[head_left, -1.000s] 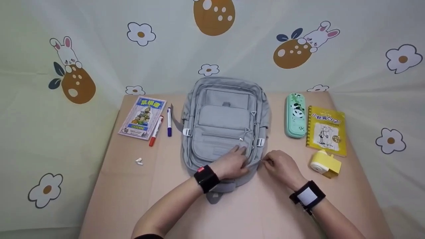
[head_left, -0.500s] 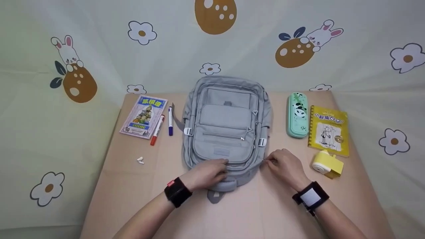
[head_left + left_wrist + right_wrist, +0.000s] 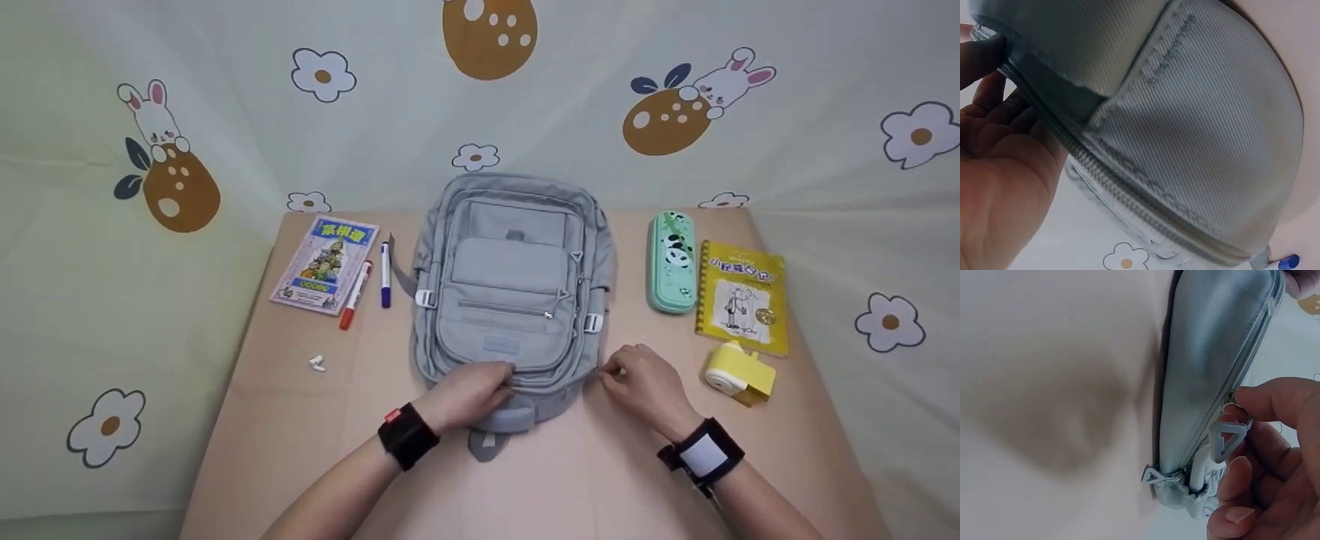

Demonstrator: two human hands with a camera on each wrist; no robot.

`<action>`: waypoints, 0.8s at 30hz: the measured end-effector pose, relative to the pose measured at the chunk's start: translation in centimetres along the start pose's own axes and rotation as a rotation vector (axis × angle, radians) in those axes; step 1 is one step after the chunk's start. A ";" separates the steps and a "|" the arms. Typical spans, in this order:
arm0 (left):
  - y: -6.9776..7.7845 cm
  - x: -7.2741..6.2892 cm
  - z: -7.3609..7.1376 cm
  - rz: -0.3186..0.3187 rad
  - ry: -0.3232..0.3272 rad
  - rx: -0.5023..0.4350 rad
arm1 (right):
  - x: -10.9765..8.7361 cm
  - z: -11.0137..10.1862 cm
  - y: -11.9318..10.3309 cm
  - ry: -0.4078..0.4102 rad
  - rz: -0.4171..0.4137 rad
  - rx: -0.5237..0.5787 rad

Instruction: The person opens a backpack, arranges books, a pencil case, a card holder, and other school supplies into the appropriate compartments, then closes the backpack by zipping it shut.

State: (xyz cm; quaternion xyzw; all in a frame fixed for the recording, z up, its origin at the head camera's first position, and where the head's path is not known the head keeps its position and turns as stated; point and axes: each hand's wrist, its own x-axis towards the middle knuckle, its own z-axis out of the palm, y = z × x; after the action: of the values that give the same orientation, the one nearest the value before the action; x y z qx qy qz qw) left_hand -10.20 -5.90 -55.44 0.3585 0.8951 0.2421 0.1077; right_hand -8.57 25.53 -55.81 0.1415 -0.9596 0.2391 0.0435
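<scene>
A grey backpack (image 3: 510,262) lies on the table, its front pockets facing up and its carry handle (image 3: 514,420) toward me. My left hand (image 3: 469,394) holds the zipped edge beside that handle; in the left wrist view its thumb and fingers (image 3: 985,59) pinch the edge. At the backpack's right side, my right hand (image 3: 649,386) pinches a zipper slider. The right wrist view shows the slider's triangular grey pull (image 3: 1227,439) hanging by the fingers, on the zipper along the side panel (image 3: 1207,354). A second triangular pull (image 3: 1157,475) sits farther down.
Left of the backpack lie a pink comic book (image 3: 325,262), a red marker (image 3: 355,295), a blue marker (image 3: 385,274) and small white earbuds (image 3: 317,364). On the right are a green panda pencil case (image 3: 673,262), a yellow spiral notebook (image 3: 742,296) and a yellow pencil sharpener (image 3: 741,373).
My left hand has moved left off the backpack's lower front and now grips the edge near the handle. My right hand stays at the zipper, shifted slightly toward me.
</scene>
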 end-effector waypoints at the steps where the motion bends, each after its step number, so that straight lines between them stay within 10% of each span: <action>1: 0.0 0.0 0.0 -0.002 0.006 -0.002 | -0.1 0.0 -0.2 -0.005 0.000 0.004; 18: 1.3 0.6 0.5 -0.043 0.010 -0.035 | -0.9 0.2 -6.1 -0.150 -0.063 0.112; 24: 0.5 -0.2 0.0 0.048 -0.004 -0.010 | -1.3 0.3 -5.9 -0.149 -0.060 0.097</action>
State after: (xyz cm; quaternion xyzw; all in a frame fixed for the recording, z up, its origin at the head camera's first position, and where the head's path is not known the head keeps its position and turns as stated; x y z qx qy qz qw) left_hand -9.78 -5.75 -55.20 0.3796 0.8850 0.2482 0.1053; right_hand -5.66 20.73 -53.64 0.1897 -0.9428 0.2728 -0.0279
